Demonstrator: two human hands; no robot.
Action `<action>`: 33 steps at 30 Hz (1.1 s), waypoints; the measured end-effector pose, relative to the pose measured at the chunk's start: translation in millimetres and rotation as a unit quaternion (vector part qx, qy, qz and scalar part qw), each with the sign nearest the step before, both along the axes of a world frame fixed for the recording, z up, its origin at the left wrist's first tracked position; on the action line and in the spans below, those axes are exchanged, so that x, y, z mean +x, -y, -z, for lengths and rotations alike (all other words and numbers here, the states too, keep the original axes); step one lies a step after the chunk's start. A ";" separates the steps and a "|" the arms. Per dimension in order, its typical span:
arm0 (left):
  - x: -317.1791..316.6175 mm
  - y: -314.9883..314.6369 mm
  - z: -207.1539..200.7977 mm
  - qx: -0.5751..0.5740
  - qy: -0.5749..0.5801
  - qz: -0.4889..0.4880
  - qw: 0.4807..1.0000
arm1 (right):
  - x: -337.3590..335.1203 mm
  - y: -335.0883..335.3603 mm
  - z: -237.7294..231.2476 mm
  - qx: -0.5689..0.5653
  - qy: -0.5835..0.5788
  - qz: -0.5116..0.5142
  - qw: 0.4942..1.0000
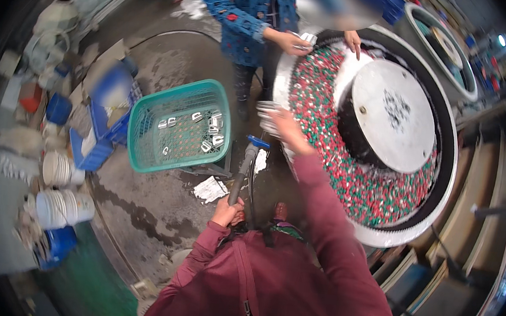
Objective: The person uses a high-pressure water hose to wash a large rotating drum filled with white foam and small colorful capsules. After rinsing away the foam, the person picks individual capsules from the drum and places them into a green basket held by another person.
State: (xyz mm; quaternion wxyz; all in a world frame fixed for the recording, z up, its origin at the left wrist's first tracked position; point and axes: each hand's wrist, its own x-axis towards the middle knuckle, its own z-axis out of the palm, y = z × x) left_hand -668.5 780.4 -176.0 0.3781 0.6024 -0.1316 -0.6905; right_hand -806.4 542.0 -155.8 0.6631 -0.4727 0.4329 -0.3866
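My left hand (225, 211) is wrapped round a thick grey hose (240, 178) whose upper end carries a blue valve handle (259, 141). To its right, my right hand (287, 128) reaches out over the near-left rim of a round vibrating tub (284, 79). Several silver metal pieces (267, 114) are gripped in its fingers, smeared by motion. Red, green and white chips (348, 185) fill the tub's ring-shaped channel. Left of the hose, a green plastic basket (136, 153) holds several silver U-shaped metal pieces (213, 124).
Across from me a person in a blue patterned jacket (237, 10) holds similar metal pieces in one hand (291, 43); the other hand (352, 41) is at the tub. Blue crates (92, 151) and white buckets (65, 208) stand at left. A dark hose (174, 31) crosses the wet floor.
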 end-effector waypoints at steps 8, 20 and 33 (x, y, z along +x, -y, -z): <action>-5.3 2.0 -8.4 0.033 0.025 0.023 0.999 | 93.0 -31.6 -30.3 -0.248 -0.319 0.044 0.913; -13.2 -14.2 7.3 0.037 0.034 -0.010 0.999 | -390.0 -142.2 106.8 0.107 -0.752 -0.088 0.645; -52.3 -15.9 -11.8 0.022 0.074 -0.028 0.997 | -415.4 -127.1 85.0 0.156 -0.575 -0.093 0.798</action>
